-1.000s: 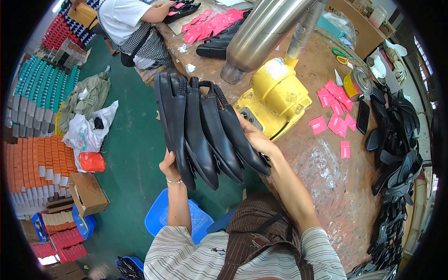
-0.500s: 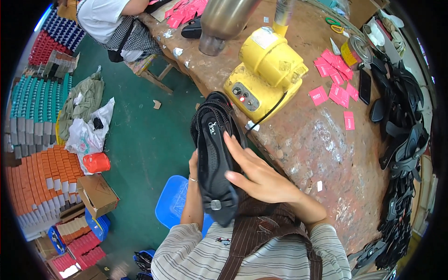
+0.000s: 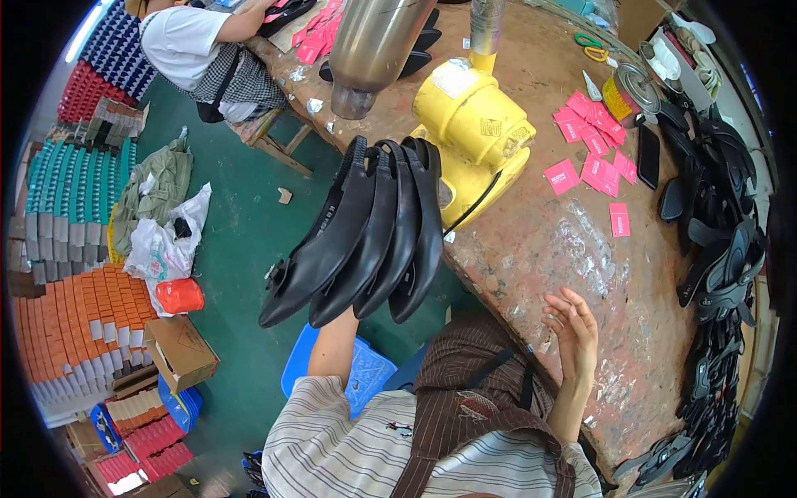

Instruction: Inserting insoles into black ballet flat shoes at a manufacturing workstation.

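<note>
A stack of several black pointed flat shoes (image 3: pixel 365 232) hangs in the air beside the table's left edge, turned on its side. The nearest shoe carries a small bow with a shiny ornament at its toe. My left forearm (image 3: pixel 332 353) reaches up behind the stack and bears it; the shoes hide the fingers of that hand. Over the table's near edge, my right hand (image 3: pixel 573 328) is empty, its fingers loosely spread. Just beyond the shoes stands a yellow machine (image 3: pixel 477 124) with a metal nozzle (image 3: pixel 374 58), partly covered by them.
Pink cards (image 3: pixel 594 129), a phone (image 3: pixel 649 156), a round can (image 3: pixel 628 95) and green-handled scissors (image 3: pixel 591 43) lie on the worn table (image 3: pixel 573 373). Black shoe parts (image 3: pixel 718 257) line its right side. Another person (image 3: pixel 199 54) sits far left. A blue stool (image 3: pixel 369 373) stands below my left arm.
The shoe stack has tipped onto its side, showing outer walls instead of the insole. My right hand has left the shoes and moved right, over the table.
</note>
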### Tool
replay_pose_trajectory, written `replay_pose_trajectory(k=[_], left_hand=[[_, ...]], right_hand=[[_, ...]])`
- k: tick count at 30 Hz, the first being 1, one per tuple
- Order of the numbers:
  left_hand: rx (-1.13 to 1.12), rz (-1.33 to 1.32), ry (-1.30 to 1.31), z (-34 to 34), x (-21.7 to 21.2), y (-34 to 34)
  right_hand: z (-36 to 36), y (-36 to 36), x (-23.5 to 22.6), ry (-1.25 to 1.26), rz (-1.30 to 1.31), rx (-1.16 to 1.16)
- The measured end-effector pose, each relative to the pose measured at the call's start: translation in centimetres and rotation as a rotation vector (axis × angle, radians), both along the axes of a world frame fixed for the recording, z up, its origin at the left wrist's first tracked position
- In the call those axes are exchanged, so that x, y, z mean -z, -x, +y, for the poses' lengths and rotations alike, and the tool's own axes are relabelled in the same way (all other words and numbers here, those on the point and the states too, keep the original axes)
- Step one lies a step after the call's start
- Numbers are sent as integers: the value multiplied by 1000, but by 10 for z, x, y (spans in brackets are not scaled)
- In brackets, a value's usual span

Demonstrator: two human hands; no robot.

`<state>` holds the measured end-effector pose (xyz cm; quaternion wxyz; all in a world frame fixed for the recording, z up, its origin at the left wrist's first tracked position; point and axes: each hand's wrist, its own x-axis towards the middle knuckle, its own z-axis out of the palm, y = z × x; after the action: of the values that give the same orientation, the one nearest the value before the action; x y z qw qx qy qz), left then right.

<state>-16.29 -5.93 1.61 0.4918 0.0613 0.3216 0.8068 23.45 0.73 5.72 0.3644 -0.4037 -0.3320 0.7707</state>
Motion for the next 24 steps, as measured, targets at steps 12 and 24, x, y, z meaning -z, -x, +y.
replay_pose_trajectory(k=[12,24], left_hand=[[-91,17,-37,21,-9,34],[126,205,112,75,-22,-52]], right_hand=[[16,-10,17,-3,-32,151],[4,-30,14,-8,-56,251]])
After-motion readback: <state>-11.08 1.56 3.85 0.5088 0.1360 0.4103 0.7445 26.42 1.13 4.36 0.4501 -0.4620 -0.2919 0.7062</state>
